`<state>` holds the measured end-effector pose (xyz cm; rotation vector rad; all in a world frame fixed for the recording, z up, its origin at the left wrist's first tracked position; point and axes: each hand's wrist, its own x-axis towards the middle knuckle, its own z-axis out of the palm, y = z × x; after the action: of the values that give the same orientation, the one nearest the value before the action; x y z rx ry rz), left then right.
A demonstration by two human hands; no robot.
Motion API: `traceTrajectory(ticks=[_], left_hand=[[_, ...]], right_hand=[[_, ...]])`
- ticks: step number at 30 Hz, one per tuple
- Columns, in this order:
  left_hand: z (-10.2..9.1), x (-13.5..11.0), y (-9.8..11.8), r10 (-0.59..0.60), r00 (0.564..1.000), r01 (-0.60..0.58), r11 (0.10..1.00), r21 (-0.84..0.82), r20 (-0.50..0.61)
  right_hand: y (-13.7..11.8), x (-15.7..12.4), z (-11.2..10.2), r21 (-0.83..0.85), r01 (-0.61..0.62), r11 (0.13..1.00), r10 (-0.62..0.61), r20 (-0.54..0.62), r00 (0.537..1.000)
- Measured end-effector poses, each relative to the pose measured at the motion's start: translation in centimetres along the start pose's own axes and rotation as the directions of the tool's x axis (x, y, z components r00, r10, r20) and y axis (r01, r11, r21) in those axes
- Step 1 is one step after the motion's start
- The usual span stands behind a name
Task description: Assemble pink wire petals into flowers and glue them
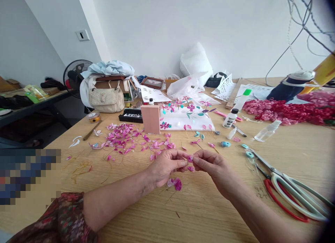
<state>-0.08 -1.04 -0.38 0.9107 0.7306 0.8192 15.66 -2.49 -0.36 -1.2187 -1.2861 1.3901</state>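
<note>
Both hands pinching one small pink petal piece (190,158) above the table (199,208).
Left hand (166,166) steadies, right hand (213,165) grips narrow — fingertip hold suits tiny part; loose petals (131,138) lie near.

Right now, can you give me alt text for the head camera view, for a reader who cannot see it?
Two bare hands, the left hand and the right hand, pinch a small pink petal between their fingertips over a wooden table. Behind them loose pink petals lie scattered, and scissors rest at the right.
</note>
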Motion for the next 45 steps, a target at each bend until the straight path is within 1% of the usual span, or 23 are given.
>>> traceTrajectory(ticks=[4, 7, 11, 16, 21, 24, 31, 37, 41, 45], left_hand=[[-0.05, -0.04, 0.05, 0.010, 1.000, -0.010, 1.000, -0.002, 0.007], [-0.16, -0.02, 0.04, 0.020, 1.000, -0.021, 0.999, 0.033, 0.006], [-0.28, 0.13, -0.07, 0.036, 0.999, -0.035, 0.996, 0.077, -0.017], [-0.25, 0.31, -0.05, 0.036, 0.999, -0.033, 0.996, 0.087, -0.030], [-0.27, 0.31, 0.07, 0.044, 0.999, -0.041, 0.996, 0.084, -0.033], [-0.32, 0.32, 0.10, 0.057, 0.998, -0.055, 0.992, 0.113, -0.022], [0.01, 0.03, 0.49, 0.050, 0.997, -0.041, 0.985, 0.168, -0.050], [-0.02, 0.06, 0.47, 0.036, 0.998, -0.026, 0.985, 0.173, -0.058], [-0.21, 0.21, 0.23, 0.048, 0.997, -0.036, 0.979, 0.199, -0.053], [-0.39, 0.24, 0.05, 0.052, 0.998, -0.042, 0.978, 0.203, -0.046]], right_hand=[[0.13, 0.00, -0.01, 0.006, 0.009, 1.000, -0.009, -0.024, 1.000], [0.18, 0.05, -0.02, -0.002, 0.019, 1.000, -0.019, -0.025, 0.999], [0.26, 0.04, 0.00, -0.026, 0.030, 0.999, -0.030, -0.022, 0.999], [0.30, -0.13, 0.07, -0.042, 0.023, 0.999, -0.024, -0.019, 1.000], [0.12, -0.03, 0.14, 0.032, -0.016, 0.999, 0.015, 0.006, 1.000], [0.10, 0.09, 0.18, 0.073, -0.037, 0.997, 0.036, 0.016, 0.999], [0.17, -0.10, 0.02, 0.071, -0.031, 0.997, 0.029, 0.039, 0.999], [0.04, -0.15, -0.25, 0.023, -0.040, 0.999, 0.038, 0.067, 0.997], [-0.41, -0.06, -0.22, -0.038, -0.037, 0.999, 0.037, 0.018, 0.999], [-0.59, -0.02, -0.20, -0.084, -0.003, 0.996, 0.002, -0.008, 1.000]])
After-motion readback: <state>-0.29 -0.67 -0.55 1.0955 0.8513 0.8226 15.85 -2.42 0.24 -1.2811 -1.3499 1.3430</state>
